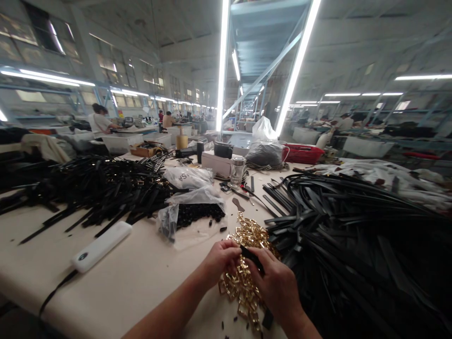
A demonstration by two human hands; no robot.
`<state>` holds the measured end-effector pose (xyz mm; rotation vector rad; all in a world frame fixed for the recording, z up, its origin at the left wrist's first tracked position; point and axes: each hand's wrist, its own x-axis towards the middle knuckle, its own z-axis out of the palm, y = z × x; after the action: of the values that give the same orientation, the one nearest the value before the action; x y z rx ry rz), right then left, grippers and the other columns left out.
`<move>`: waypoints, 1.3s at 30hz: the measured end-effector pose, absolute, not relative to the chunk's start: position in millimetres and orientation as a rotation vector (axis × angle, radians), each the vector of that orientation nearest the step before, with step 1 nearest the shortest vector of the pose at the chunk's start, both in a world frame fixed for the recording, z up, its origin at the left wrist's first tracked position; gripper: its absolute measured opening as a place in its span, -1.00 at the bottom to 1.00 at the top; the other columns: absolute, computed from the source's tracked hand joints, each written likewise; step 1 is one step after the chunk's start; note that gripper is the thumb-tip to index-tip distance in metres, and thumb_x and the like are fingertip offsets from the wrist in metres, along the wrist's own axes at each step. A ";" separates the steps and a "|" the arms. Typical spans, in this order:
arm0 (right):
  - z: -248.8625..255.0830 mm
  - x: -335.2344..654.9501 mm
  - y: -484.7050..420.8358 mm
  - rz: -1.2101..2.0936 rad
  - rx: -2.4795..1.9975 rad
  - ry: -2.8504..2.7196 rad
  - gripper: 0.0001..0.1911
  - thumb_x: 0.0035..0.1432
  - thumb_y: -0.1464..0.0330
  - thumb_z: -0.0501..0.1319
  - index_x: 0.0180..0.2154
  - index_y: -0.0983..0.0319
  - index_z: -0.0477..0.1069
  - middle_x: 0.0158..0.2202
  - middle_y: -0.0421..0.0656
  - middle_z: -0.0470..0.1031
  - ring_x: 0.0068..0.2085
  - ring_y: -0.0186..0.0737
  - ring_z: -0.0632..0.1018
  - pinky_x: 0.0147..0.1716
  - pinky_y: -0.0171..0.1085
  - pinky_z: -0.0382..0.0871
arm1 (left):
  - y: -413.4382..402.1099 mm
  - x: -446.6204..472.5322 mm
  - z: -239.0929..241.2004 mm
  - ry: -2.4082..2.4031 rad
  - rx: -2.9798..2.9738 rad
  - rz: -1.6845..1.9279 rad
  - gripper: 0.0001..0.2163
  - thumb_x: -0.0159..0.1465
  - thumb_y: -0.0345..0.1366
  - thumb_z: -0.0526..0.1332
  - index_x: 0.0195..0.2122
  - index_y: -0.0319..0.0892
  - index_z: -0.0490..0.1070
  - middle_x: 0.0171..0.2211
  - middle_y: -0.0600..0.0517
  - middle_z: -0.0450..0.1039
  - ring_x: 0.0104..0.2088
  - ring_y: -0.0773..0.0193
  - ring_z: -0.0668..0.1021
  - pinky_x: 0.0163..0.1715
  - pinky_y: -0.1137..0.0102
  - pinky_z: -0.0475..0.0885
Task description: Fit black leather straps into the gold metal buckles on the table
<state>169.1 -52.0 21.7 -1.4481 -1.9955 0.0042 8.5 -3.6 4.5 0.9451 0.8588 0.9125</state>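
Note:
Between my two hands is a black strap (252, 258), held over a heap of gold buckles (247, 287). My left hand (219, 261) pinches its left end with thumb and fingers. The fingers of my right hand (277, 282) are closed round the strap's right part. Any small piece inside the left fingertips is too hidden to make out. To the right lies a big pile of long black straps (339, 235). Beyond my left hand, an opened plastic bag (173, 219) holds small black pieces (197, 214), a few of them loose beside it.
At the left, a tangled pile of black straps (106, 183) spreads over the pale table (148, 278). A white corded device (102, 247) lies nearer. Farther back stand a glass jar (238, 173), a grey-filled plastic bag (263, 150) and a red basket (303, 154). People work in the distance.

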 end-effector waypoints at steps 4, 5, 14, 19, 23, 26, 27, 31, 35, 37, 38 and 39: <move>23.0 170.7 -50.6 0.086 -1.404 -1.980 -0.82 0.24 0.32 0.08 -0.18 0.16 0.42 -0.28 -0.15 0.54 -0.33 -0.23 0.56 -0.35 -0.34 0.31 | -4.1 8.5 5.7 0.853 0.939 0.889 -0.81 0.00 -0.24 0.31 -0.49 -0.24 0.36 -0.66 0.13 0.36 -0.74 0.50 0.32 -0.72 0.56 0.12; 23.2 171.1 -50.5 0.098 -1.401 -1.980 -0.83 0.24 0.33 0.08 -0.20 0.16 0.43 -0.30 -0.16 0.53 -0.34 -0.24 0.55 -0.36 -0.34 0.30 | -4.6 8.7 6.2 0.855 0.941 0.880 -0.81 0.00 -0.24 0.31 -0.49 -0.24 0.36 -0.67 0.13 0.36 -0.74 0.50 0.31 -0.72 0.57 0.12; 22.4 172.7 -49.8 0.096 -1.422 -1.987 -0.80 0.26 0.34 0.07 -0.36 0.20 0.42 -0.43 -0.19 0.46 -0.40 -0.30 0.49 -0.40 -0.38 0.18 | -6.5 11.9 3.7 0.858 0.944 0.856 -0.75 0.00 -0.17 0.35 -0.44 -0.25 0.39 -0.68 0.16 0.33 -0.72 0.49 0.31 -0.69 0.56 0.15; 18.4 174.3 -48.2 0.085 -1.409 -1.981 -0.80 0.26 0.35 0.08 -0.38 0.20 0.42 -0.43 -0.20 0.46 -0.40 -0.31 0.49 -0.41 -0.39 0.16 | -2.7 13.0 -3.6 0.877 0.971 0.845 -0.72 0.02 -0.14 0.34 -0.40 -0.26 0.42 -0.67 0.15 0.32 -0.70 0.48 0.32 -0.67 0.55 0.17; 16.8 175.7 -48.0 0.061 -1.425 -1.969 -0.81 0.25 0.36 0.08 -0.39 0.20 0.42 -0.43 -0.20 0.46 -0.40 -0.33 0.50 -0.41 -0.39 0.16 | -2.3 13.6 -4.0 0.873 0.970 0.846 -0.70 0.01 -0.13 0.35 -0.37 -0.27 0.45 -0.65 0.14 0.32 -0.68 0.46 0.33 -0.65 0.53 0.21; 16.6 175.9 -47.8 0.053 -1.437 -1.972 -0.80 0.25 0.38 0.07 -0.38 0.20 0.42 -0.43 -0.21 0.46 -0.40 -0.33 0.50 -0.42 -0.40 0.16 | -4.8 13.5 0.8 0.869 0.957 0.839 -0.69 -0.01 -0.13 0.36 -0.36 -0.27 0.46 -0.64 0.14 0.32 -0.67 0.46 0.33 -0.64 0.52 0.23; 16.6 176.2 -47.7 0.049 -1.438 -1.976 -0.80 0.25 0.38 0.07 -0.38 0.20 0.42 -0.43 -0.21 0.46 -0.40 -0.33 0.50 -0.42 -0.40 0.16 | -5.6 13.2 2.5 0.870 0.956 0.841 -0.69 -0.02 -0.13 0.37 -0.36 -0.27 0.46 -0.64 0.14 0.31 -0.67 0.47 0.32 -0.64 0.53 0.23; 16.4 180.3 -46.7 -0.063 -1.443 -2.008 -0.78 0.28 0.34 0.04 -0.35 0.18 0.43 -0.43 -0.21 0.46 -0.43 -0.32 0.48 -0.44 -0.37 0.13 | -3.1 8.3 4.6 0.863 0.954 0.887 -0.70 -0.04 -0.15 0.37 -0.39 -0.27 0.45 -0.63 0.15 0.30 -0.67 0.49 0.31 -0.64 0.55 0.19; 15.3 188.1 -44.3 -0.290 -1.429 -2.007 -0.75 0.30 0.29 0.02 -0.31 0.16 0.44 -0.43 -0.22 0.47 -0.48 -0.32 0.45 -0.47 -0.34 0.08 | 17.0 -10.8 6.4 0.966 1.099 0.886 -0.75 0.07 -0.19 0.27 -0.31 -0.28 0.45 -0.52 0.08 0.40 -0.63 0.48 0.37 -0.58 0.53 0.27; 14.5 191.0 -43.1 -0.360 -1.419 -1.995 -0.73 0.31 0.28 0.00 -0.31 0.16 0.44 -0.42 -0.21 0.48 -0.49 -0.32 0.45 -0.48 -0.33 0.07 | 32.6 -27.1 13.1 1.179 1.390 0.806 -0.76 0.16 -0.21 0.18 -0.25 -0.28 0.45 -0.46 0.02 0.46 -0.59 0.43 0.43 -0.54 0.51 0.32; 14.0 191.7 -42.6 -0.378 -1.418 -1.992 -0.72 0.32 0.28 -0.01 -0.31 0.16 0.44 -0.43 -0.20 0.48 -0.50 -0.32 0.45 -0.48 -0.33 0.07 | 40.9 -36.6 17.9 1.313 1.571 0.744 -0.76 0.19 -0.22 0.13 -0.23 -0.27 0.45 -0.44 0.01 0.48 -0.57 0.40 0.46 -0.52 0.49 0.34; 13.4 192.0 -42.1 -0.383 -1.419 -1.993 -0.71 0.32 0.28 -0.02 -0.31 0.17 0.44 -0.43 -0.20 0.48 -0.50 -0.32 0.45 -0.49 -0.33 0.07 | 49.2 -46.6 23.2 1.448 1.753 0.669 -0.76 0.21 -0.23 0.11 -0.23 -0.25 0.46 -0.42 0.01 0.50 -0.53 0.37 0.49 -0.49 0.48 0.35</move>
<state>192.0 -42.1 13.4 -1.4195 -1.9930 -0.3831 -46.6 49.2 23.2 1.7525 1.4482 0.6695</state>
